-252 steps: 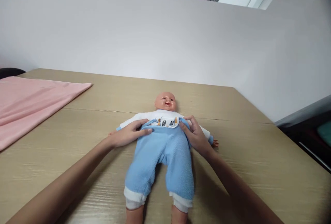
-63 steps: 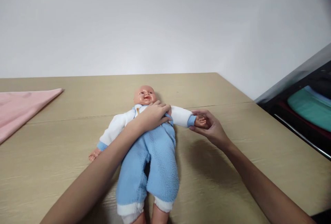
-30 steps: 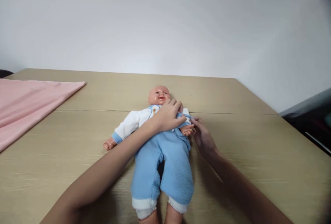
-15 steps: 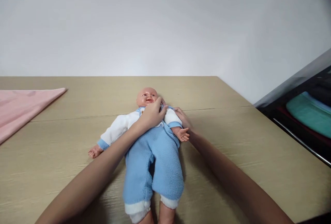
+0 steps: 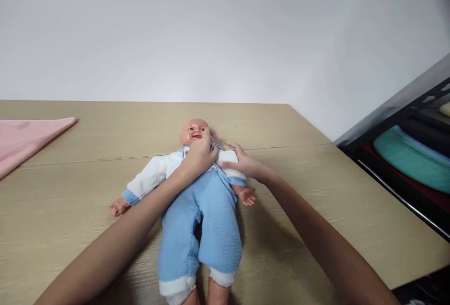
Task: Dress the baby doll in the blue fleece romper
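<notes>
A baby doll [image 5: 200, 211] in a blue and white fleece outfit lies on its back on the table, its legs towards me. Over its chest reaches my left hand [image 5: 201, 154], fingers closed at the collar beside the chin. The fingertips are partly hidden, but they appear to grip the collar cloth. My right hand [image 5: 246, 164] is at the doll's upper arm on the right, thumb over the white sleeve [image 5: 228, 156] and fingers by the shoulder. The doll's other arm [image 5: 147, 180] lies stretched out to the left.
Pink cloth [image 5: 31, 141] lies at the left of the wooden table [image 5: 298, 230]. A pale wall [image 5: 176, 37] rises behind the table. To the right, a dark rack [image 5: 397, 117] holds a folded green cloth [image 5: 411, 155] among other items.
My right hand has come round from behind the doll's arm, its thumb now over the sleeve. The doll's forearm there sits lower. My left hand stays at the collar. The view has shifted slightly.
</notes>
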`<state>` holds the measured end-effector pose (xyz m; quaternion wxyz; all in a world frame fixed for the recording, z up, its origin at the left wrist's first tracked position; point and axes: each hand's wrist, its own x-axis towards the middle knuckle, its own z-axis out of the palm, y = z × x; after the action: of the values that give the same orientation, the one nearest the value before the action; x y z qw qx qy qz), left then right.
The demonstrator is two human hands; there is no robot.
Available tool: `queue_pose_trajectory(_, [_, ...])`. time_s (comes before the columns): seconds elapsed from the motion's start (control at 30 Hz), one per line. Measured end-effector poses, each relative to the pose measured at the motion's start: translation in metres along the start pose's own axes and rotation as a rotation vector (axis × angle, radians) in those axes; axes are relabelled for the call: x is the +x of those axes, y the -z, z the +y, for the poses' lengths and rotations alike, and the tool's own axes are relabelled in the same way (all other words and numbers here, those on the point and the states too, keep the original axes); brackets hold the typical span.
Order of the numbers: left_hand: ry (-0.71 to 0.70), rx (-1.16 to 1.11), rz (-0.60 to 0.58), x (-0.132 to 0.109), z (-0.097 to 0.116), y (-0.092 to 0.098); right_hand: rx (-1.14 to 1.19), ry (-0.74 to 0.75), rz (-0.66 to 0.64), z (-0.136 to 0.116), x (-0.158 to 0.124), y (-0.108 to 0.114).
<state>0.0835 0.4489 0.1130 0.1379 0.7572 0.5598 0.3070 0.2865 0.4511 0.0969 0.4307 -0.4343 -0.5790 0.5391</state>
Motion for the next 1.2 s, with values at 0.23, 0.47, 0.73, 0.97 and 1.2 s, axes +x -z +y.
queue_pose_trajectory(0.23, [0.014, 0.086, -0.005, -0.004, 0.004, -0.002, -0.949, 0.228, -0.385, -0.056, -0.033, 0.051])
queue_pose_trajectory(0.47, [-0.016, 0.070, -0.011, -0.008, 0.003, -0.001, -1.174, 0.261, -0.315, -0.026, -0.031, 0.055])
queue_pose_trajectory(0.73, [-0.075, 0.169, 0.153, -0.047, 0.034, 0.014, -1.077, 0.542, -0.004, -0.010, -0.064, 0.019])
queue_pose_trajectory(0.97, [0.003, 0.013, 0.254, -0.099, -0.008, 0.060, -0.160, 0.162, -0.110, 0.006, -0.070, -0.014])
queue_pose_trajectory(1.2, [-0.046, 0.013, 0.052, -0.140, -0.059, 0.071, 0.193, -0.039, -0.072, 0.037, -0.052, -0.017])
